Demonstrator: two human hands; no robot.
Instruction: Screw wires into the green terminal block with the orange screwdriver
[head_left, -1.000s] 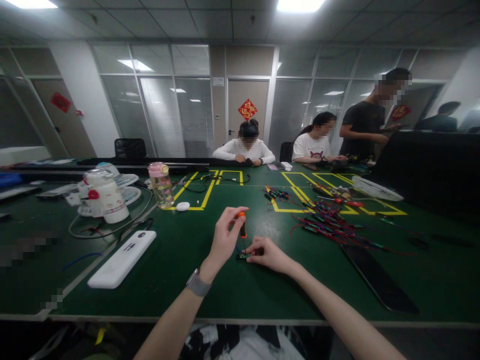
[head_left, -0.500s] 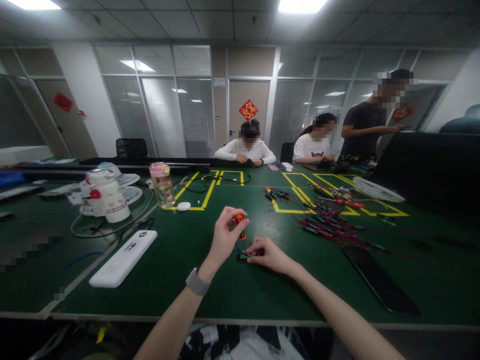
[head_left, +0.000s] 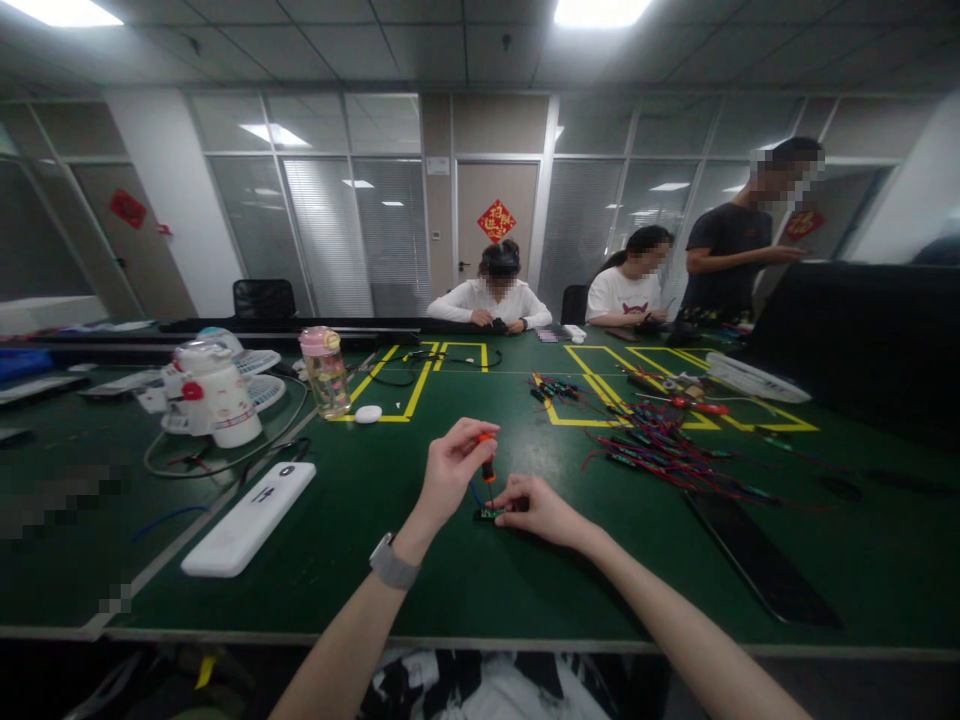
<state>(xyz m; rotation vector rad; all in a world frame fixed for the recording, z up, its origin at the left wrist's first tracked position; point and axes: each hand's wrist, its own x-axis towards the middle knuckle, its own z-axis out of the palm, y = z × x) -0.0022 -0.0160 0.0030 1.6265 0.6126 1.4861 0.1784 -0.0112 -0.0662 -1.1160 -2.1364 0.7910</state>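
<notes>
Left hand (head_left: 452,472) is gripping an orange-and-black screwdriver (head_left: 488,471) near its top. Right hand (head_left: 538,511) is pinching the right end of a small circuit board (head_left: 484,515), which is lying on the green table (head_left: 570,600) beneath the shaft. Screw work is apparently proceeding, not yet finished; tip contact unclear. Farther right, wired boards (head_left: 664,445) are lying heaped; done or waiting, cannot tell.

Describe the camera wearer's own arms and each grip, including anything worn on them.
The left forearm and right forearm are bare, with no sleeves in view. The left grip and right grip are ungloved human hands. A watch with a grey band circles the left wrist; nothing shows on the right wrist.
</notes>
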